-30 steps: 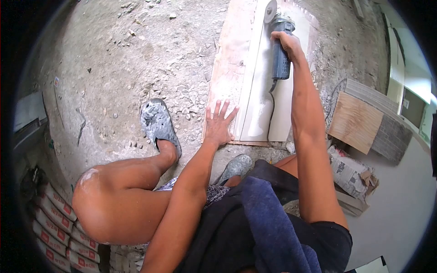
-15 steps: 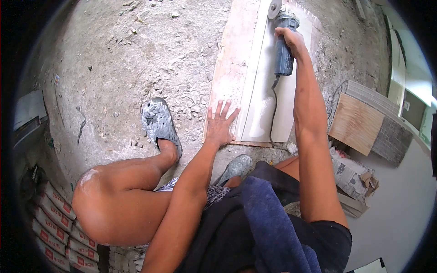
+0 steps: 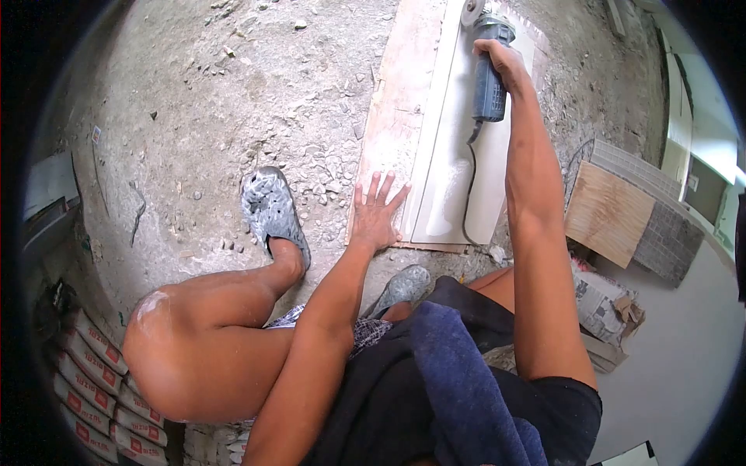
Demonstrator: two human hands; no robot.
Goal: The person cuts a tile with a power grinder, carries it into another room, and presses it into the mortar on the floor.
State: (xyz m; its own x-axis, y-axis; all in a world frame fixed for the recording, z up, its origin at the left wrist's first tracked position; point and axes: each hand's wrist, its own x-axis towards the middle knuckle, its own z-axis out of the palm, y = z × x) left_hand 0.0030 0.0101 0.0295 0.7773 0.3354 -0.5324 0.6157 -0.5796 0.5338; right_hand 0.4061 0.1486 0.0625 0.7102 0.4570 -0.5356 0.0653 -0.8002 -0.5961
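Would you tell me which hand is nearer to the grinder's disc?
Right: the right hand grips the angle grinder just behind its disc; the left hand lies flat at the tile's near end.

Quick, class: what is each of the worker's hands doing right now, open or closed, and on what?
Left hand: open, fingers spread, pressed flat on the board beside the tile.
Right hand: closed around the angle grinder.
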